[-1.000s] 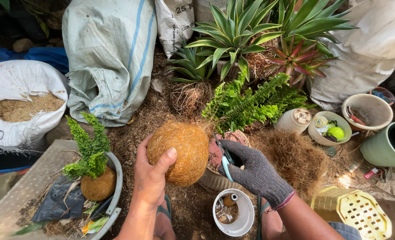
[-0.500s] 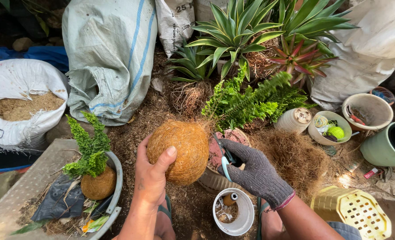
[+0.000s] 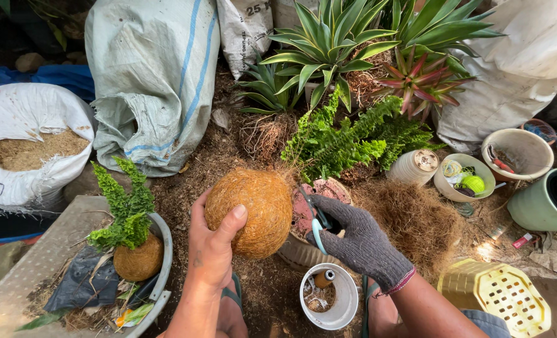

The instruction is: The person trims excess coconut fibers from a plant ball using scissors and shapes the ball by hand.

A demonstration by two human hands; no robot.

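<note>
A big grey-white woven sack [image 3: 156, 81] with thin blue stripes running down it stands upright at the top left of the ground, its lower edge folded and creased. Just right of it leans a narrower white sack [image 3: 246, 34] with dark print near its top. At the far left, a white sack [image 3: 31, 147] sits open, its rim rolled down, filled with brown fibrous material. Behind it lies a blue bag or sheet [image 3: 53, 75], partly hidden. At the top right, a large white sack [image 3: 529, 62] bulges behind the plants, its surface plain. No signs or screens are in view.
</note>
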